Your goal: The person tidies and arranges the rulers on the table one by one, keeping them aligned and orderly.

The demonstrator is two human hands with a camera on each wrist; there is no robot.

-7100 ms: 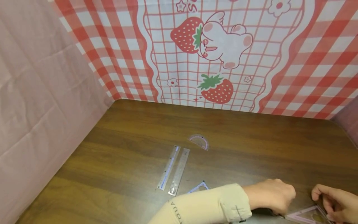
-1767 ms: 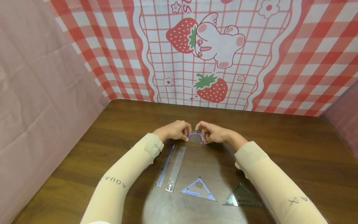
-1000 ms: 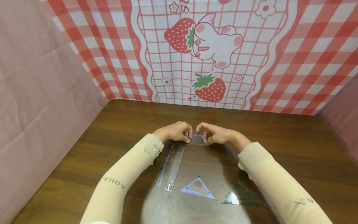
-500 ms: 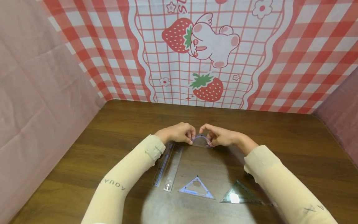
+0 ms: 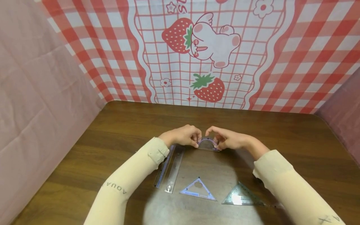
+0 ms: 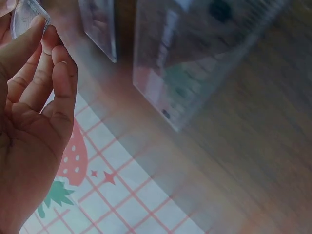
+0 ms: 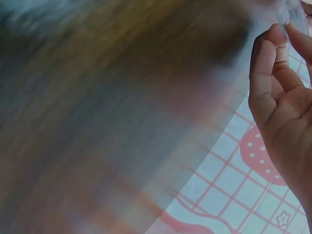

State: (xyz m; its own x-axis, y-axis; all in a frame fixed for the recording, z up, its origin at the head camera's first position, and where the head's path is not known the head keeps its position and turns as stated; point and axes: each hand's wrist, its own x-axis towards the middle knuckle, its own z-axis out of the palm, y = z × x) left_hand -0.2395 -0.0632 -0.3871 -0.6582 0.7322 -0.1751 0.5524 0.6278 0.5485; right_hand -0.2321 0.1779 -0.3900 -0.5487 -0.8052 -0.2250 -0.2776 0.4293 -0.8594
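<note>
A clear protractor [image 5: 207, 145] with a purple scale lies between both hands, arc away from me, at or just above the table. My left hand [image 5: 184, 135] pinches its left corner between thumb and fingers. At its right corner, my right hand [image 5: 229, 138] pinches it the same way, with the index finger arched above. The left wrist view shows an edge of the protractor [image 6: 29, 19] at the left thumb. In the right wrist view, its other corner [image 7: 287, 10] sits at the right fingertips.
Left of the protractor lie a blue-marked ruler [image 5: 163, 172] and a clear ruler [image 5: 173, 175], side by side. Nearer me are a blue-edged set square [image 5: 198, 193] and a greenish set square [image 5: 242, 197]. A strawberry-print cloth [image 5: 211, 56] hangs behind the table.
Earlier both hands were at the lower right with a pink-edged set square, while the protractor lay untouched. Since gripping the protractor, they have shifted it right and slightly nearer me.
</note>
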